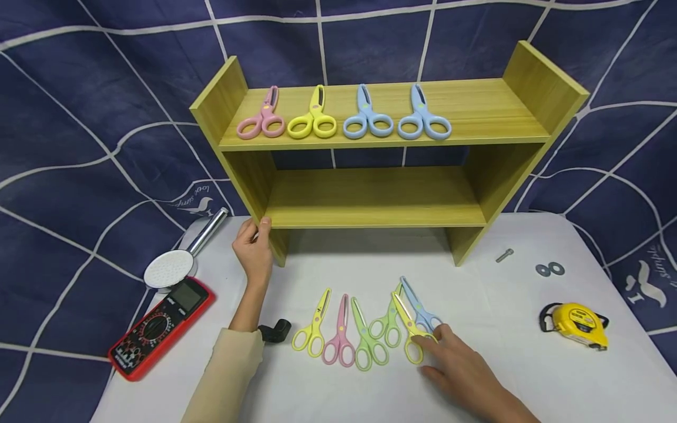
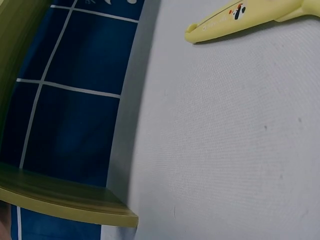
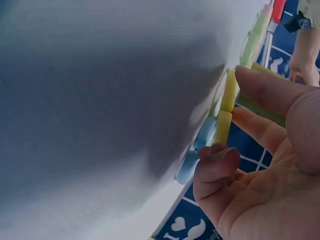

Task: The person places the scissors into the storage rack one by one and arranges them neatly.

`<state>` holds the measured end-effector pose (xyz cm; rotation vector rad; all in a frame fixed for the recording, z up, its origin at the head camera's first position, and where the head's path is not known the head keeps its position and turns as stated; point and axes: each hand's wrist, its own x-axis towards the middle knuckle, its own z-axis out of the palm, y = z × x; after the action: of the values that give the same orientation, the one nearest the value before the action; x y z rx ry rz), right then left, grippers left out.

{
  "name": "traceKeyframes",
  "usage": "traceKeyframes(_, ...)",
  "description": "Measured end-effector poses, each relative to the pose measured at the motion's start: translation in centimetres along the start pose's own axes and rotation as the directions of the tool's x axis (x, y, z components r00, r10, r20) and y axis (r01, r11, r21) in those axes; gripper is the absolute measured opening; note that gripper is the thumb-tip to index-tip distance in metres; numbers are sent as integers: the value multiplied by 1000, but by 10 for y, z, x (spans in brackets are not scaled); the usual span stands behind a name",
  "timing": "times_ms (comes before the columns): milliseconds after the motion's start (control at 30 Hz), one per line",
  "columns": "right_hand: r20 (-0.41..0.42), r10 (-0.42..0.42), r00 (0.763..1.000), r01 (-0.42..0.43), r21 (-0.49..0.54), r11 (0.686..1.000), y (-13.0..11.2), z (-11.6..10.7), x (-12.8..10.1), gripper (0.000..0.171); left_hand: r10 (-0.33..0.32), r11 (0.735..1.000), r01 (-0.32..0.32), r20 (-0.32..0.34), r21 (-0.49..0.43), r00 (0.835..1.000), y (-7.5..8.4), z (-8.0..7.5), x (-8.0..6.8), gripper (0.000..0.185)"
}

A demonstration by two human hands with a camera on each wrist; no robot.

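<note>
My left hand (image 1: 255,249) grips the lower left side of the wooden shelf (image 1: 370,226), its thumb at the front edge. Over on the right, my right hand (image 1: 468,376) reaches the handles of a yellow pair of scissors (image 1: 410,326), the fingertips at the loops. These scissors lie close against a blue pair (image 1: 421,312) and overlap a green pair (image 1: 390,322). Left of them lie another green pair (image 1: 365,333), a pink pair (image 1: 341,335) and a second yellow pair (image 1: 315,323). In the right wrist view, thumb and forefinger are beside the yellow handle (image 3: 223,127).
Pink (image 1: 266,111), yellow (image 1: 315,111) and two blue pairs of scissors (image 1: 365,108) lie on the top shelf. A shower head (image 1: 169,269) and red multimeter (image 1: 161,329) lie left; a bolt (image 1: 505,255), washers (image 1: 556,268) and tape measure (image 1: 579,325) lie right.
</note>
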<state>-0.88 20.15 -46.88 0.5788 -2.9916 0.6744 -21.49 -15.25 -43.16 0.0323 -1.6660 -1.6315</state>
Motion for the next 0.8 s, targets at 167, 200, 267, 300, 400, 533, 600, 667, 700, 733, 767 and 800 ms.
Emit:
traceKeyframes(167,-115,-121,986,110,-98,989,2,5,1,50,10,1000,-10,-8,-27,1000,18,4,-3,18)
traceKeyframes(200,-126,-138,982,124,-114,986,2,5,2,52,12,999,-12,-8,-30,1000,22,5,-4,18)
traceKeyframes(267,-136,-161,978,143,-133,981,2,7,3,54,14,999,-14,-3,-35,1000,26,6,-5,18)
traceKeyframes(300,-133,-168,977,150,-135,979,2,7,3,55,11,999,-11,-1,-38,1000,27,6,-6,18)
traceKeyframes(400,-122,-198,973,180,-142,973,2,9,2,60,4,999,-4,4,-42,1000,27,7,-6,18)
traceKeyframes(533,-104,-279,955,263,-144,954,4,12,1,55,4,999,-5,-10,-39,1000,25,6,-5,19)
traceKeyframes(600,-74,-307,949,295,-136,946,5,11,0,51,11,999,-11,-15,-34,1000,24,5,-5,19)
traceKeyframes(667,-24,-314,949,309,-123,943,5,9,0,47,17,999,-18,-19,-36,1000,25,5,-5,19)
traceKeyframes(700,4,-307,952,305,-112,946,5,8,0,46,22,999,-23,-19,-35,1000,25,5,-5,18)
traceKeyframes(733,23,-302,953,303,-103,947,4,6,0,46,24,999,-24,-19,-37,1000,25,5,-5,18)
traceKeyframes(767,34,-296,955,298,-96,950,3,4,0,47,25,999,-25,-20,-39,999,25,5,-5,18)
traceKeyframes(800,31,-295,955,297,-90,951,2,2,0,47,25,999,-26,-19,-38,999,25,5,-5,18)
